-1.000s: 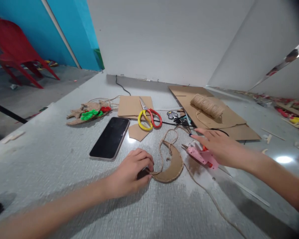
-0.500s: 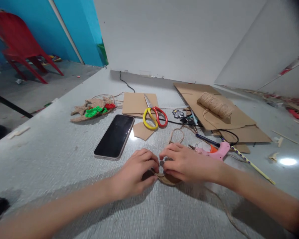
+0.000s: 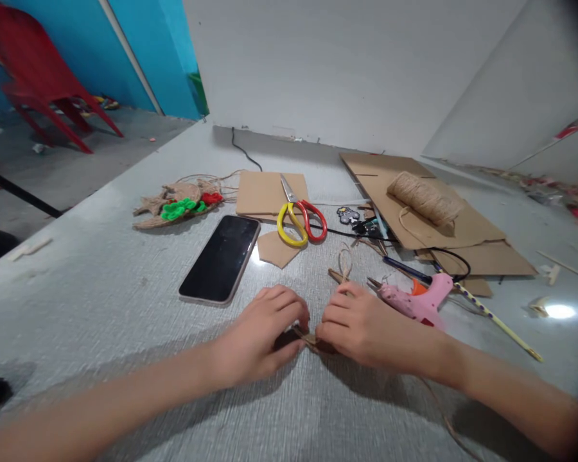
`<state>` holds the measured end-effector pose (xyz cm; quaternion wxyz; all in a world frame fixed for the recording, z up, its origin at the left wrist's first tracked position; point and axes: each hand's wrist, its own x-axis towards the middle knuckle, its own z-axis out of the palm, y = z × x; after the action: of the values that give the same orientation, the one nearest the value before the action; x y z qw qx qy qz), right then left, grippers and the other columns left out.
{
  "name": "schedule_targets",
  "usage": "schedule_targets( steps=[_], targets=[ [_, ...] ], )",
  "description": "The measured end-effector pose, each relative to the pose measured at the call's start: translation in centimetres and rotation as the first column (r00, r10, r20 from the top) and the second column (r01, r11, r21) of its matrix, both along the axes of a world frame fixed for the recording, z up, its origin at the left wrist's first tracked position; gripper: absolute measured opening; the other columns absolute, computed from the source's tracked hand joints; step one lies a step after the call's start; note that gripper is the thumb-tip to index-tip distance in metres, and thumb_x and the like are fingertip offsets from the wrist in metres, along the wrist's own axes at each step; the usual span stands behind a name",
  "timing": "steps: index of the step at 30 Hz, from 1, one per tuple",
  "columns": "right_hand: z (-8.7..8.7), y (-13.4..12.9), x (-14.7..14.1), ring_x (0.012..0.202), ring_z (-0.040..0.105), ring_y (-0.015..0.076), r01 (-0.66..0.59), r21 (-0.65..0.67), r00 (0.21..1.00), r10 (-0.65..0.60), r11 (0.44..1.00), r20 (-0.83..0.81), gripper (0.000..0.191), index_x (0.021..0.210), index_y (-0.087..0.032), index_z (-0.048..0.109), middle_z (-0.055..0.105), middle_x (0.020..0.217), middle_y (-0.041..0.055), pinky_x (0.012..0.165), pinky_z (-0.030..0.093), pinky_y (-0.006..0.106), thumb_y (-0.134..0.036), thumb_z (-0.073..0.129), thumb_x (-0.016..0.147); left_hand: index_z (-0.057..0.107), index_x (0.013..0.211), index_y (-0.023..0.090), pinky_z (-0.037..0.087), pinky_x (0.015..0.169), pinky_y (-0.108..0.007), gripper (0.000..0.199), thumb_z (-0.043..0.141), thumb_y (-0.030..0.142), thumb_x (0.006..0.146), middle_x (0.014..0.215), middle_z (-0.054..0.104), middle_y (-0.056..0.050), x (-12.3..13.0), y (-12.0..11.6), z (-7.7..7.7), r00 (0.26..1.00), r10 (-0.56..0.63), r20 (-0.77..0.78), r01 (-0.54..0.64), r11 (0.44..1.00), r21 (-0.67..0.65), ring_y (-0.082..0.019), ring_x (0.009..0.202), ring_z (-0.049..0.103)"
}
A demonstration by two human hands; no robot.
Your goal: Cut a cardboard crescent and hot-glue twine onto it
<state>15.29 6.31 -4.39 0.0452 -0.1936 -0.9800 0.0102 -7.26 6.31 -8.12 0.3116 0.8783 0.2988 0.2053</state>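
Between my hands is a small brown twine-covered craft piece [image 3: 312,341], mostly hidden by my fingers. My left hand [image 3: 267,330] is closed on its left edge, thumb and fingertips pinching it. My right hand [image 3: 359,324] wraps its curled fingers round the right part. Beyond the right knuckles a pointed brown tip and a thin twine loop [image 3: 345,263] stick up. A loose twine strand [image 3: 440,410] trails from under my right forearm toward the front edge. Just right of that hand lies a pink glue gun [image 3: 421,300].
Ahead lie a black phone [image 3: 221,260], red-and-yellow scissors [image 3: 298,221], a cardboard offcut [image 3: 278,250] and a cardboard square [image 3: 255,192]. At left back sits a twine craft with green and red flowers [image 3: 179,206]. A twine roll [image 3: 424,197] rests on cardboard sheets [image 3: 467,234] at right.
My right hand has shifted slightly right and its fingers have closed down on the craft piece. A pointed tip now shows beyond it. My left hand stays nearly in place.
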Motion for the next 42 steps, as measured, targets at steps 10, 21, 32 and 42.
schedule_targets(
  steps=[10, 21, 32, 42],
  targets=[
    [-0.2, -0.3, 0.0, 0.072, 0.051, 0.0153, -0.024, -0.001, 1.0, 0.024, 1.0, 0.017, 0.012, 0.088, -0.019, 0.059, 0.063, 0.078, -0.0009, 0.076, 0.029, 0.033, -0.017, 0.049, 0.095, 0.061, 0.087, 0.02, 0.038, 0.085, -0.038, 0.011, 0.056, 0.011, 0.082, 0.102, 0.062, -0.005, -0.1, 0.0, -0.1, 0.997, -0.071, 0.037, 0.069, 0.997, 0.036, -0.022, 0.098, 0.054],
    [0.3, -0.5, 0.1, 0.073, 0.05, 0.016, -0.036, -0.047, 0.999, 0.038, 0.998, 0.038, 0.011, 0.085, -0.018, 0.06, 0.062, 0.077, -0.0007, 0.078, 0.03, 0.035, -0.015, 0.051, 0.092, 0.063, 0.084, 0.021, 0.037, 0.084, -0.038, 0.012, 0.056, 0.012, 0.082, 0.104, 0.061, -0.005, -0.1, 0.0, -0.2, 0.997, -0.069, 0.037, 0.067, 0.997, 0.03, -0.022, 0.098, 0.054],
    [1.2, -0.8, 1.0, 0.072, 0.05, 0.0151, 0.044, -0.06, 0.998, -0.042, 0.997, 0.045, 0.019, 0.081, -0.019, 0.058, 0.062, 0.078, -0.0005, 0.084, 0.033, 0.036, -0.013, 0.045, 0.095, 0.053, 0.09, 0.019, 0.037, 0.08, -0.036, 0.01, 0.049, 0.012, 0.084, 0.089, 0.064, -0.004, 0.2, 0.0, 0.2, 0.998, -0.066, 0.009, 0.066, 0.997, 0.049, -0.021, 0.089, 0.056],
    [1.4, -0.8, 0.2, 0.071, 0.047, 0.0154, -0.024, 0.003, 0.996, 0.024, 1.0, 0.085, 0.017, 0.084, -0.019, 0.058, 0.06, 0.078, -0.0011, 0.084, 0.033, 0.037, -0.01, 0.047, 0.094, 0.058, 0.092, 0.019, 0.037, 0.083, -0.036, 0.007, 0.051, 0.017, 0.09, 0.093, 0.064, -0.004, 0.1, -0.1, 0.0, 0.994, -0.107, -0.026, 0.109, 0.987, 0.12, -0.021, 0.093, 0.055]
  ],
)
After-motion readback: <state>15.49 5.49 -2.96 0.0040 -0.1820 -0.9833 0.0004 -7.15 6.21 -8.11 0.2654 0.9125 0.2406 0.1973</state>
